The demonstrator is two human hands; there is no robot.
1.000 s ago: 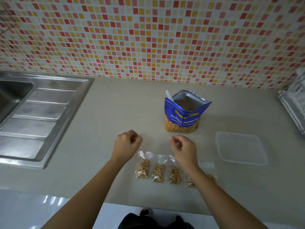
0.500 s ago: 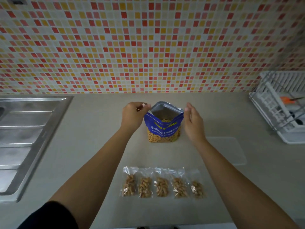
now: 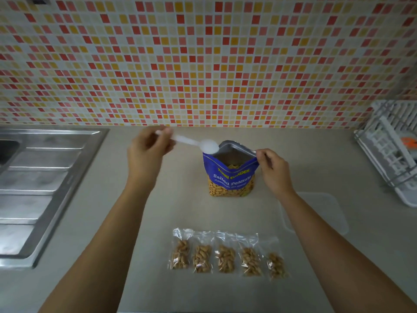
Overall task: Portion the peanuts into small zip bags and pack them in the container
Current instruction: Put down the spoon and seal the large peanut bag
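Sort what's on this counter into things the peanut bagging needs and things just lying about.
Needed: peanut pouch, white spoon, five filled zip bags, clear container.
Lying about: sink drainboard, dish rack.

Wall [image 3: 203,59]: mosaic of small red, orange, yellow and white tiles. Countertop [image 3: 158,222]: plain beige, matte. Stainless sink [image 3: 33,177] with ribbed drainboard at left. White dish rack [image 3: 390,152] at right edge. Lighting dim, even.

Two bare forearms, no sleeves, no jewellery
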